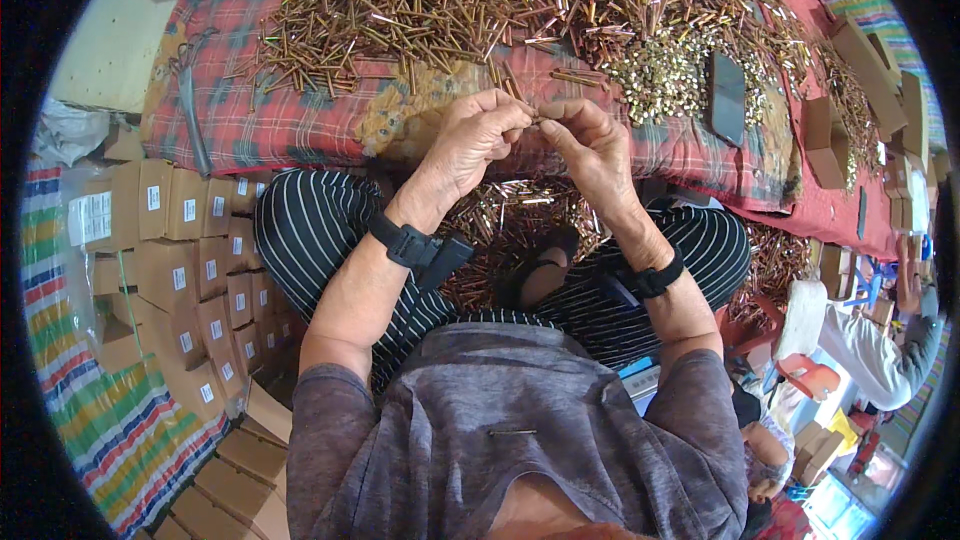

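My left hand and my right hand meet over the front edge of a cloth-covered table. Thumb and fingers of each are pinched together, fingertips nearly touching. Whatever small piece lies between them is mostly hidden by the fingers. Just beyond the fingertips, a few copper-coloured bolts lie on the cloth; whether one is in my grip I cannot tell. A wide heap of long copper-coloured bolts spreads across the far side. Right of my hands is a heap of small shiny yellowish metal pieces, perhaps nuts or washers.
A dark phone rests on the small pieces. More bolts lie below, between my legs. Scissors or a similar tool sits at the cloth's left. Stacked cardboard boxes stand left, open cartons right. Another person is at far right.
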`<state>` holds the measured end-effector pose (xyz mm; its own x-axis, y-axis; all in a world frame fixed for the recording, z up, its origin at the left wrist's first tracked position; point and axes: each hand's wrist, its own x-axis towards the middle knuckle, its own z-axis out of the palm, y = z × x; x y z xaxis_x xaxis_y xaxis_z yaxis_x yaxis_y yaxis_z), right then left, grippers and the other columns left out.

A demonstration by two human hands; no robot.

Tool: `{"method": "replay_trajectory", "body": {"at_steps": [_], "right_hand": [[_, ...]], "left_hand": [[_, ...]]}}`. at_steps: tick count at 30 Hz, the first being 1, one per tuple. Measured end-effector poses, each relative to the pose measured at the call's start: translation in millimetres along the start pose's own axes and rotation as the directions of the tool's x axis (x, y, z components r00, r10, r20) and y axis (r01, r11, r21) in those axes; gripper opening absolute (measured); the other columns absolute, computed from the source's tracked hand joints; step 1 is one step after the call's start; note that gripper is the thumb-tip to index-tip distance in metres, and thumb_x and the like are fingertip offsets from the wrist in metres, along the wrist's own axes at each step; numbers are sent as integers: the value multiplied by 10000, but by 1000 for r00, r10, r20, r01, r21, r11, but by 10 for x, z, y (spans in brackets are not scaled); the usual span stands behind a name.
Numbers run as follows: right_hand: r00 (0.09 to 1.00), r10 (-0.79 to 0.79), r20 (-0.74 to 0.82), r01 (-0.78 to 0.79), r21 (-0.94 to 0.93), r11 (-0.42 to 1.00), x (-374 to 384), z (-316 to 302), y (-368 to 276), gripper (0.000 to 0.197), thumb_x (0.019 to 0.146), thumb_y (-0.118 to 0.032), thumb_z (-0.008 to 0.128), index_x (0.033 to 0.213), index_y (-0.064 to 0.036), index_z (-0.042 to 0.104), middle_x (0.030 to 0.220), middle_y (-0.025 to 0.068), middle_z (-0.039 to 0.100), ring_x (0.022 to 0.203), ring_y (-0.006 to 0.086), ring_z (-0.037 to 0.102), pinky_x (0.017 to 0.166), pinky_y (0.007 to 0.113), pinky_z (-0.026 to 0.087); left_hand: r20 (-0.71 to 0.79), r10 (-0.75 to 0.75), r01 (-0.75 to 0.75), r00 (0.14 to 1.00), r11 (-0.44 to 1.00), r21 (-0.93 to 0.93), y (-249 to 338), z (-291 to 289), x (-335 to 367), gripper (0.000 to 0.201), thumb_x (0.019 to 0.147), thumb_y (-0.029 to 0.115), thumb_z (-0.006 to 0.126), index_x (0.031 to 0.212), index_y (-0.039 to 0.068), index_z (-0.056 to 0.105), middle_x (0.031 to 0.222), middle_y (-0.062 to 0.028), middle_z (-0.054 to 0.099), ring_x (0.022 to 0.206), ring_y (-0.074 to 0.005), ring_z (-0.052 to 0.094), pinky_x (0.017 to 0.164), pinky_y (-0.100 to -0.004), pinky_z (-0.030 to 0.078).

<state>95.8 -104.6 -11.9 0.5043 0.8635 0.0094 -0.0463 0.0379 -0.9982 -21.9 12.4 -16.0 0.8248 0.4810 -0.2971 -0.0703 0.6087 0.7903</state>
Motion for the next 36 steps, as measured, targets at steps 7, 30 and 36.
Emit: {"method": "replay_trajectory", "body": {"at_steps": [7, 30, 36], "right_hand": [[1000, 16, 3, -13, -440, 898, -509, 12, -493, 93, 833, -25, 606, 900, 35, 583, 790, 55, 629, 720, 87, 577, 626, 242, 470], [998, -16, 59, 14, 34, 999, 49, 118, 72, 154, 885, -117, 576, 808, 9, 532, 707, 32, 574, 647, 74, 508, 568, 240, 438], [982, -161, 95, 187, -461, 868, 38, 2, 98, 216, 913, -193, 541, 797, -10, 528, 612, 37, 519, 562, 99, 437, 493, 282, 383]], "left_hand": [[200, -130, 109, 971, 988, 114, 18, 95, -208, 42, 775, 71, 601, 800, 38, 591, 648, 18, 526, 520, -16, 437, 436, -143, 297], [-21, 27, -27, 999, 999, 21, 10, -88, -40, 30, 791, 47, 579, 807, 21, 578, 647, 25, 472, 487, -16, 350, 422, -159, 251], [24, 57, -59, 998, 990, 129, -60, -43, -41, 14, 788, 42, 565, 799, 35, 569, 640, 36, 464, 488, -21, 339, 414, -170, 233]]}}
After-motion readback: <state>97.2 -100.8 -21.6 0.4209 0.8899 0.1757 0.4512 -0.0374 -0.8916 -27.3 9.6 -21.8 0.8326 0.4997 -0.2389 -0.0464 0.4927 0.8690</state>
